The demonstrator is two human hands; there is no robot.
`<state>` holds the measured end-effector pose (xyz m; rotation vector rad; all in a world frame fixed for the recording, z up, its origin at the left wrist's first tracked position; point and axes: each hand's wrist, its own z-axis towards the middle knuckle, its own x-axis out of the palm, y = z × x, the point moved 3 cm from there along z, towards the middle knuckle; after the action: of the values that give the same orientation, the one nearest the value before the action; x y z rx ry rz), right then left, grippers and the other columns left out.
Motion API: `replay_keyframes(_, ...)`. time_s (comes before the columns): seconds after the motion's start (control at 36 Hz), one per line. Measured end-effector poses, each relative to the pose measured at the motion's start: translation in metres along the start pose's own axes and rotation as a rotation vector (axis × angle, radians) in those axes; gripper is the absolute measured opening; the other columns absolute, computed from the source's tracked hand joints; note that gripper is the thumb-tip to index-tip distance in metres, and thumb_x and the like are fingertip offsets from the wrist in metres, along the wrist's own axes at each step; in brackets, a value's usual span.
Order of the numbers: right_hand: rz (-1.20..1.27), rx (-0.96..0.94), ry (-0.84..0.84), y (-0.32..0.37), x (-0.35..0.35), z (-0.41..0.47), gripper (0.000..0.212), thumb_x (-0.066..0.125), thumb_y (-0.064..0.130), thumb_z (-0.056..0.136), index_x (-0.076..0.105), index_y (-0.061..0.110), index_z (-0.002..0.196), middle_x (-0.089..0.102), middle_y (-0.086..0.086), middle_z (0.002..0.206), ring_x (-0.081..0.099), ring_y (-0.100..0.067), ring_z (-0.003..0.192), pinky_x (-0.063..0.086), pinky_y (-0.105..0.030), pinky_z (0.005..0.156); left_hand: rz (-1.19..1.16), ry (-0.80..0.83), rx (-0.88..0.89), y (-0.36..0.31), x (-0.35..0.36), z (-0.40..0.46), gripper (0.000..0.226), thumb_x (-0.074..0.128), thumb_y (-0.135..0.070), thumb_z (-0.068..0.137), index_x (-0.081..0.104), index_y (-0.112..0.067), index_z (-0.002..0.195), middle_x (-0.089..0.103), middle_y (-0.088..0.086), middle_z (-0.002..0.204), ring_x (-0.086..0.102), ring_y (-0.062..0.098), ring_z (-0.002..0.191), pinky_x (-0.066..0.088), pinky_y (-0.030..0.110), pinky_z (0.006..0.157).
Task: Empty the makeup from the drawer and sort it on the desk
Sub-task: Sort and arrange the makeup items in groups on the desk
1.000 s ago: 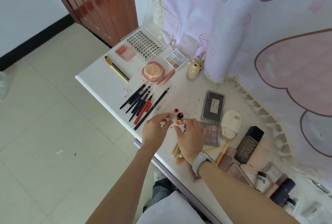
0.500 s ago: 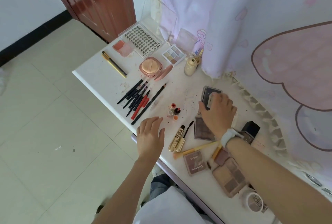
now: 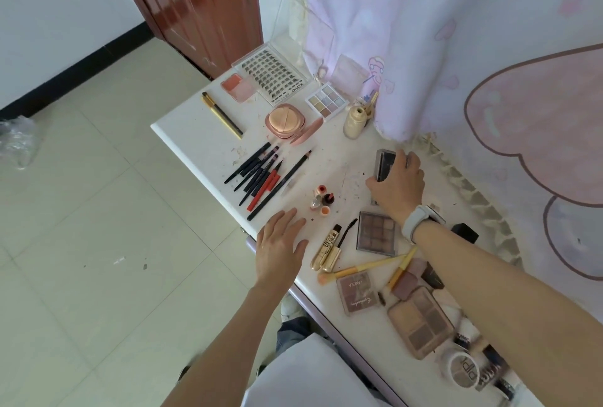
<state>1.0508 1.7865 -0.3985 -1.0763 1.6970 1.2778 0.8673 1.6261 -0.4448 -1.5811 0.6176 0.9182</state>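
White counter [image 3: 195, 132] holds a fanned row of pencils [image 3: 261, 178]; the left hand [image 3: 280, 250] rests flat nearby, fingers loose and holding nothing. Right of four small pots [image 3: 322, 201], the right hand [image 3: 396, 184] grips a dark palette [image 3: 384, 163], its long axis pointing away. No drawer in view.

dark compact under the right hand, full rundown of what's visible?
The compact is a flat, dark grey rectangular case with a glossy lid, seemingly plastic. It looks tilted up off the desk near the curtain edge. The right hand grips it from above, fingers curled over its edges and hiding its near half.
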Motion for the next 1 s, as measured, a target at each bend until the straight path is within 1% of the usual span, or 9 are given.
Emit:
replay_keyframes(0.14, 0.475, -0.088, -0.097, -0.003, -0.029, -0.027, 0.076, 0.064, 0.024, 0.084, 0.020, 0.014, 0.145, 0.020, -0.006, 0.149, 0.025, -0.020, 0.135, 0.025, -0.022, 0.105, -0.049, 0.030, -0.053, -0.001, -0.001, 0.002, 0.036, 0.070, -0.014, 0.081, 0.065, -0.017, 0.117, 0.053, 0.001, 0.135, 0.040, 0.024, 0.130, 0.026, 0.037, 0.108)
replay_keyframes(0.19, 0.632, -0.042, -0.082, -0.009, -0.039, -0.038, 0.080, 0.064, 0.023, 0.084, 0.016, 0.018, 0.147, 0.023, -0.002, 0.149, 0.029, -0.016, 0.134, 0.030, -0.025, 0.107, -0.088, 0.018, -0.111, -0.004, -0.006, 0.002, 0.029, 0.067, -0.012, 0.083, 0.068, -0.016, 0.112, 0.052, 0.002, 0.134, 0.041, 0.024, 0.128, 0.026, 0.037, 0.106)
replay_keyframes(0.33, 1.316, 0.218, 0.074, -0.023, -0.054, -0.061, 0.063, 0.055, 0.003, 0.089, 0.029, 0.026, 0.141, 0.054, -0.001, 0.110, 0.061, -0.005, 0.081, 0.050, -0.014, 0.068, -0.191, -0.217, -0.132, -0.016, -0.025, -0.005, 0.020, 0.065, -0.008, 0.083, 0.069, -0.013, 0.102, 0.056, 0.006, 0.111, 0.053, 0.023, 0.107, 0.050, 0.049, 0.083)
replay_keyframes(0.44, 1.665, 0.364, 0.228, -0.030, -0.058, -0.082, 0.023, 0.051, 0.006, 0.091, 0.050, 0.022, 0.107, 0.055, -0.001, 0.084, 0.059, -0.010, 0.061, 0.049, -0.021, 0.051, -0.379, -0.251, -0.080, -0.049, -0.048, -0.006, 0.016, 0.062, -0.005, 0.086, 0.068, -0.009, 0.100, 0.059, 0.001, 0.098, 0.057, 0.007, 0.080, 0.043, 0.008, 0.077)
replay_keyframes(0.5, 1.732, 0.390, 0.290, -0.033, -0.055, -0.089, 0.013, 0.058, 0.012, 0.086, 0.052, 0.017, 0.096, 0.056, -0.002, 0.083, 0.060, -0.013, 0.060, 0.052, -0.024, 0.052, -0.535, -0.165, -0.022, -0.070, -0.056, -0.004, 0.016, 0.061, -0.008, 0.087, 0.066, -0.013, 0.101, 0.063, -0.003, 0.093, 0.058, 0.005, 0.076, 0.042, 0.004, 0.072)
replay_keyframes(0.67, 1.604, 0.452, 0.319, -0.034, -0.047, -0.108, 0.055, 0.065, 0.036, 0.071, 0.052, 0.007, 0.116, 0.065, -0.014, 0.104, 0.065, -0.030, 0.095, 0.059, -0.034, 0.070, -0.790, 0.245, 0.000, -0.126, -0.054, 0.004, 0.035, 0.059, -0.018, 0.090, 0.051, -0.025, 0.123, 0.060, -0.015, 0.107, 0.057, -0.007, 0.096, 0.046, 0.008, 0.078)
replay_keyframes(0.72, 1.537, 0.460, 0.340, -0.034, -0.047, -0.114, 0.043, 0.061, 0.037, 0.080, 0.056, 0.008, 0.111, 0.065, -0.014, 0.104, 0.064, -0.029, 0.096, 0.059, -0.034, 0.069, -0.798, 0.250, 0.018, -0.136, -0.051, 0.008, 0.034, 0.057, -0.012, 0.090, 0.051, -0.029, 0.119, 0.060, -0.015, 0.105, 0.056, -0.008, 0.095, 0.047, 0.010, 0.077)
replay_keyframes(0.86, 1.448, 0.456, 0.405, -0.041, -0.053, -0.126, 0.033, 0.041, 0.030, 0.098, 0.059, 0.003, 0.104, 0.063, -0.011, 0.076, 0.060, -0.012, 0.050, 0.048, -0.019, 0.039, -1.154, 0.374, -0.097, -0.143, -0.045, 0.011, 0.039, 0.061, -0.025, 0.083, 0.054, -0.028, 0.121, 0.068, -0.001, 0.106, 0.064, 0.016, 0.101, 0.054, 0.031, 0.086)
replay_keyframes(1.0, 1.445, 0.437, 0.566, -0.043, -0.063, -0.131, 0.035, 0.042, 0.036, 0.096, 0.063, 0.008, 0.095, 0.057, -0.007, 0.058, 0.049, -0.011, 0.038, 0.039, -0.017, 0.033, -1.148, 0.482, -0.068, -0.154, -0.041, 0.011, 0.060, 0.066, -0.028, 0.082, 0.041, -0.027, 0.137, 0.060, -0.003, 0.126, 0.057, 0.016, 0.116, 0.047, 0.038, 0.098)
